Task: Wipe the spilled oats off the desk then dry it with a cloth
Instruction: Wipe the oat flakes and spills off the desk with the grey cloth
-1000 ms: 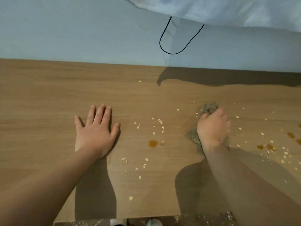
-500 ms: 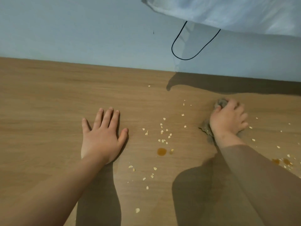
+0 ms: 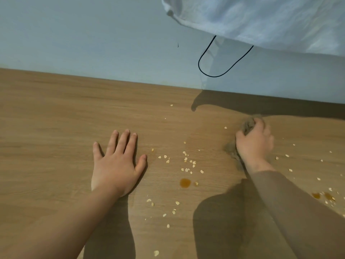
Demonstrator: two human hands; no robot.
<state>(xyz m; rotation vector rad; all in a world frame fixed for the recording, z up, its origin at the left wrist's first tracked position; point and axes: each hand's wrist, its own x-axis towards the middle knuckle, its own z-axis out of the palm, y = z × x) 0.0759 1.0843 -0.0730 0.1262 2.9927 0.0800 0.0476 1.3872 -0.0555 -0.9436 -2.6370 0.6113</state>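
Note:
Pale oat flakes (image 3: 188, 162) lie scattered over the middle and right of the wooden desk (image 3: 56, 113). An amber liquid drop (image 3: 185, 183) sits among them, and two more amber drops (image 3: 322, 195) lie at the right. My right hand (image 3: 254, 142) grips a crumpled grey-brown cloth (image 3: 247, 125) and presses it on the desk right of the main oat cluster. Part of the cloth pokes out beyond the fingers and beside the wrist. My left hand (image 3: 116, 163) lies flat on the desk with fingers spread, left of the oats.
A pale wall (image 3: 93, 43) runs along the desk's far edge. White fabric (image 3: 261, 21) hangs at the top right, with a black cord loop (image 3: 211, 73) below it. A faint damp streak shows between the oat cluster and the cloth.
My right hand has pushed the cloth away from me toward the wall. The left hand has stayed flat in place. The view has shifted slightly.

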